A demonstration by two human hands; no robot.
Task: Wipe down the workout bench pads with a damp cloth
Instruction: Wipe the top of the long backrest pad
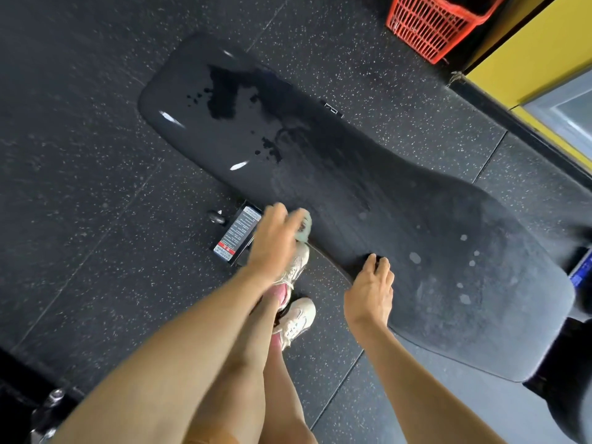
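Head view: a black speckled rubber floor is seen, with a yellow wall and one red plastic basket at the upper right. One long black bench pad is laid diagonally, its long axis running from upper left to lower right, wet patches at the far end. One pale green cloth is pressed against the pad's near edge under the left hand, fingers spread and blurred. The right hand is curled over the same edge.
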